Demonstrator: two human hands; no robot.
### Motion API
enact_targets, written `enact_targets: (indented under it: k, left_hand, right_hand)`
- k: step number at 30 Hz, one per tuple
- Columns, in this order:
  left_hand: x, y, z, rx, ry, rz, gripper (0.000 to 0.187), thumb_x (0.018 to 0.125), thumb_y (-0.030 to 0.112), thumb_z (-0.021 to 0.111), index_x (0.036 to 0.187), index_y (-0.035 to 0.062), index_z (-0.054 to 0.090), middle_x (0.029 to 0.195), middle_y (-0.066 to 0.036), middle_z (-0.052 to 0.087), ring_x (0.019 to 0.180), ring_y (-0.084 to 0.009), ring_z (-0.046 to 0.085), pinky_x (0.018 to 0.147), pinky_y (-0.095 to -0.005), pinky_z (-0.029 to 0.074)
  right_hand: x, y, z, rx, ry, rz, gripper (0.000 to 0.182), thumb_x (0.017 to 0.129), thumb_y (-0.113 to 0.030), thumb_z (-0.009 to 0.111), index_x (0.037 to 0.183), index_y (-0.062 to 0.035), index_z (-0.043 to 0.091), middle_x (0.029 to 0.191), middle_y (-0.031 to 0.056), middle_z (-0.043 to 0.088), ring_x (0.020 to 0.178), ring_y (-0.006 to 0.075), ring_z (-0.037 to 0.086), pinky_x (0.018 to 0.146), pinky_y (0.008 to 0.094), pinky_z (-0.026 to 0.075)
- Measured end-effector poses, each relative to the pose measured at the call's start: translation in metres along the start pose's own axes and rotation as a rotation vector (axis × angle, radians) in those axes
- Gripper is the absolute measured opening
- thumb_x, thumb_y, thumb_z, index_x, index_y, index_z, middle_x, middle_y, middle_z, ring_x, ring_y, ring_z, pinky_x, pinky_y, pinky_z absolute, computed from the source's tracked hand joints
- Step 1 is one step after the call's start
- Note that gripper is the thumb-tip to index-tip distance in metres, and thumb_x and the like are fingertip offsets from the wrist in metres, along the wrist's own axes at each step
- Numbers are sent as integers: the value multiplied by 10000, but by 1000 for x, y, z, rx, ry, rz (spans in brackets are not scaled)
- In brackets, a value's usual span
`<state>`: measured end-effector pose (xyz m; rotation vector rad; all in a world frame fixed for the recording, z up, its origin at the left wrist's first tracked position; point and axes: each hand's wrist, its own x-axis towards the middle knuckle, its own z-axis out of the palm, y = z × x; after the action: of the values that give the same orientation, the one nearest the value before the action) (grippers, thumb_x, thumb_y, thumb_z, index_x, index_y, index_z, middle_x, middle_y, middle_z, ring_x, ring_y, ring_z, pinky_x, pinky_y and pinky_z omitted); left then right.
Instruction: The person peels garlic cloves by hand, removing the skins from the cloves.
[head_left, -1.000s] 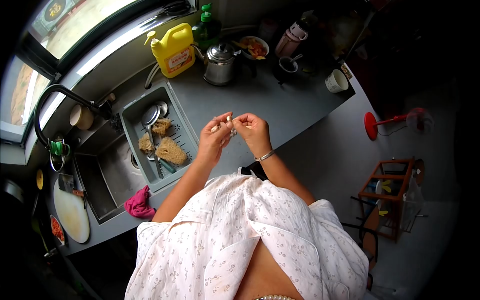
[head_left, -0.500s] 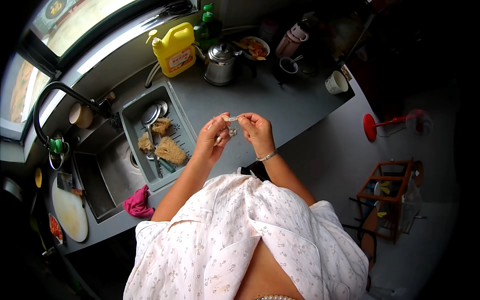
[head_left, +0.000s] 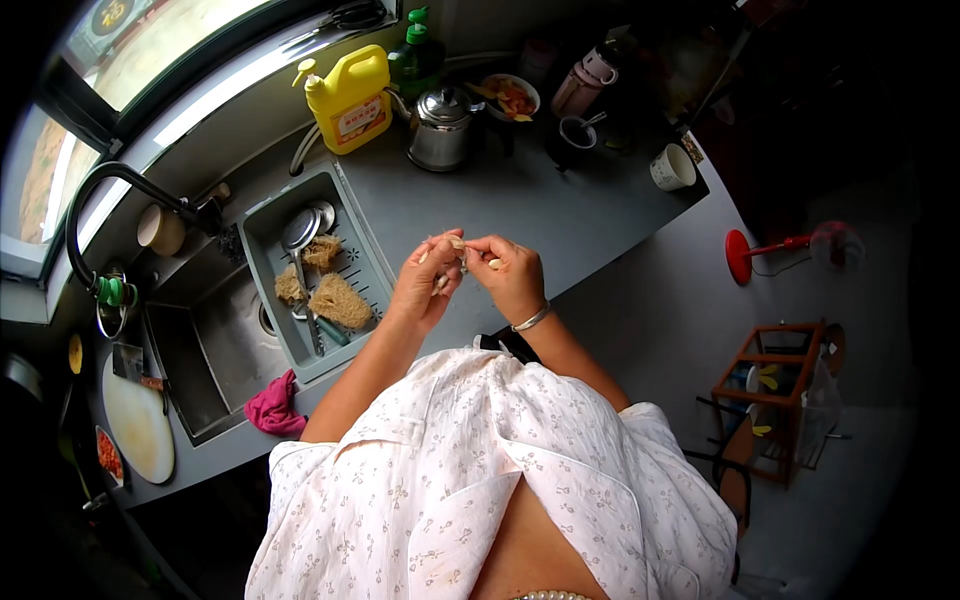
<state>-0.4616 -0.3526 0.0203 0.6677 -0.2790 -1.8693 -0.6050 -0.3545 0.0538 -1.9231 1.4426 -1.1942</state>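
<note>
Above the counter (head_left: 480, 195), my two hands meet at the fingertips. My left hand (head_left: 425, 280) is closed, pinching a pale garlic clove (head_left: 457, 243) between thumb and finger. More whitish cloves (head_left: 441, 284) show against its curled fingers. My right hand (head_left: 512, 275) is closed too, its thumb and forefinger touching the pinched clove. Another pale clove (head_left: 495, 264) sits by the right hand's fingers. How many cloves lie inside the palms is hidden.
Left of my hands, a grey draining tray (head_left: 262, 290) with scrubbers and a ladle spans the sink (head_left: 215, 340). A cleaver (head_left: 130, 362) lies by the round cutting board (head_left: 140, 425). A steel kettle (head_left: 440, 135) and yellow jug (head_left: 350, 95) stand behind; a paper cup (head_left: 672, 166) is right.
My right hand has turned slightly and drawn closer to the left. A pale clove now shows at its fingers, and the piece stretched between the fingertips before is no longer seen that way.
</note>
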Motion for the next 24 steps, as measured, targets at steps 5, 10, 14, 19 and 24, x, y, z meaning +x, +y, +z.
enact_targets:
  k: [5, 10, 14, 19, 24]
  left_hand:
    - [-2, 0, 2, 53, 1, -5, 398, 879, 202, 669, 1160, -39, 521, 802, -14, 573, 584, -69, 483, 469, -179, 376]
    - [0, 0, -1, 58, -51, -29, 339, 907, 285, 631, 1102, 13, 578, 802, -20, 594, 567, -67, 492, 473, -174, 398]
    - [-2, 4, -1, 68, -103, -62, 333, 920, 302, 602, 1087, 14, 591, 725, -18, 577, 541, -59, 466, 450, -173, 369]
    - [-2, 7, -6, 43, -151, -80, 326, 916, 253, 594, 1108, -10, 581, 892, -58, 627, 548, -64, 464, 456, -180, 374]
    - [-1, 9, -7, 62, -165, -62, 337, 916, 204, 574, 1155, -33, 554, 911, -86, 640, 542, -63, 480, 437, -171, 369]
  right_hand:
    - [-2, 4, 4, -70, 58, -58, 79, 761, -114, 688, 784, -56, 640, 701, 104, 673, 601, 242, 662, 541, 319, 510]
    - [0, 4, 3, 227, -1, 205, 98, 796, -110, 669, 825, -18, 653, 713, 88, 684, 605, 150, 650, 564, 271, 504]
    - [2, 17, 5, 507, -61, 348, 148, 846, -117, 644, 881, 27, 656, 741, 53, 687, 632, 90, 630, 579, 231, 494]
    - [7, 7, -7, 758, -176, 525, 154, 867, -128, 626, 901, 23, 636, 777, 52, 683, 525, 42, 529, 469, 180, 398]
    - [6, 6, -5, 882, -178, 614, 149, 879, -151, 623, 893, -3, 627, 733, 15, 646, 458, 0, 393, 398, 158, 278]
